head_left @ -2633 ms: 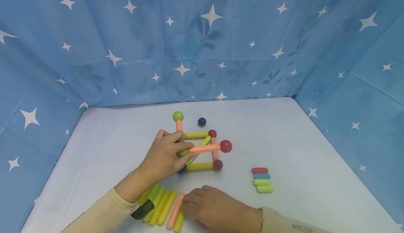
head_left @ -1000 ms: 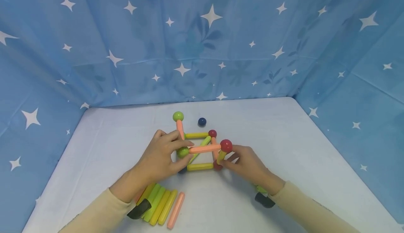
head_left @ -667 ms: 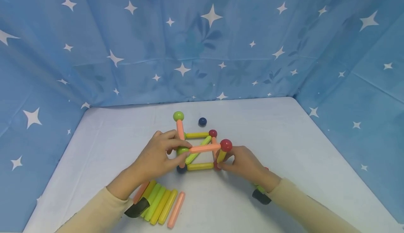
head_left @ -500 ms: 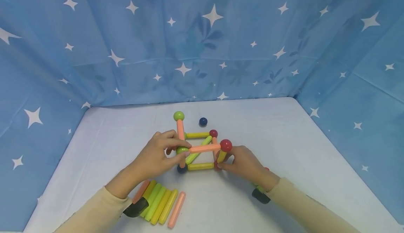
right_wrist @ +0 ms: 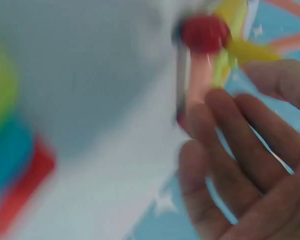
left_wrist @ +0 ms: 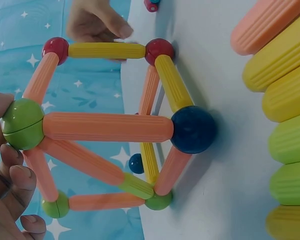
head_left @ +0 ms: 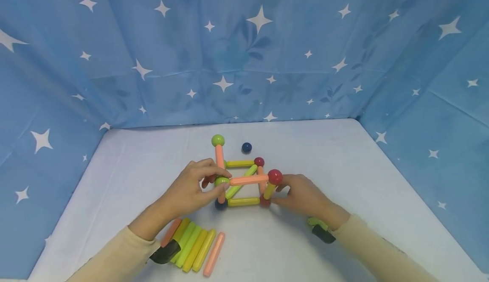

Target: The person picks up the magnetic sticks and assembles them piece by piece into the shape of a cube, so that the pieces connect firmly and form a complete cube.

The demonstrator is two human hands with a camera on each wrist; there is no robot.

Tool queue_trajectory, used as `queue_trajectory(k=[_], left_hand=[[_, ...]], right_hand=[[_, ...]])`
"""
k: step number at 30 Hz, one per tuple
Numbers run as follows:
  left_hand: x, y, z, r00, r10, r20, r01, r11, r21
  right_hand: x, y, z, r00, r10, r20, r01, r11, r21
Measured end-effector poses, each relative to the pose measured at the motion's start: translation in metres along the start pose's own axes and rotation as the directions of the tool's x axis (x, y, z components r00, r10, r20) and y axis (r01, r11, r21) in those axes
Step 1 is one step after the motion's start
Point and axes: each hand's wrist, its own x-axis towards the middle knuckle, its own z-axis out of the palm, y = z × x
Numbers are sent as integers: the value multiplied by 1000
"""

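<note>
I am observing remotely: the left hand (head_left: 191,187) is pinching the green ball (head_left: 220,181) between thumb and fingers at an upper corner of the stick-and-ball frame (head_left: 244,181), which is standing on the table (head_left: 363,167) under and to the right of that pinch. A salmon post (left_wrist: 107,126) is running down from the pinched ball to the base blue ball (left_wrist: 194,129). Right of the pinch, a yellow post (head_left: 269,190) is joining the upper red ball (head_left: 275,176) to the lower red ball (left_wrist: 159,51). The right hand (head_left: 303,195) is lying just beside that post, fingers apart and clamped on nothing; its wrist view is blurred, so I cannot tell whether the thumb is touching. I am judging the step to be seating this post, and am advising a light, level left pinch, post ends centred on both balls, and right fingers clearing outward without brushing it. Spare rods (head_left: 189,245) are lying nearer the person than the left pinch.
</note>
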Motion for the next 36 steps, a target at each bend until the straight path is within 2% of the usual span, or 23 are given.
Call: queue_trajectory(k=[6, 12, 18, 25, 31, 36], left_hand=[[-1, -1, -1, 1000, -8, 6, 8, 1000, -30], [-2, -2, -1, 999, -40, 16, 41, 997, -69], [-3, -4, -1, 997, -75, 24, 77, 991, -111], [-5, -5, -1, 997, -75, 19, 77, 987, -138], [-4, -5, -1, 997, -69, 16, 71, 987, -143], [-4, -6, 0, 998, -58, 10, 59, 987, -150]], right_hand=[[-14, 21, -33, 992, 9, 122, 14, 983, -184], [-24, 38, -43, 975, 48, 217, 14, 962, -272], [-27, 42, -44, 966, 84, 247, 2, 945, -327], [-26, 42, -43, 954, 118, 275, -21, 943, -331], [-24, 45, -38, 960, 117, 253, -21, 935, -353], [-22, 42, -35, 971, 76, 227, 8, 938, -346]])
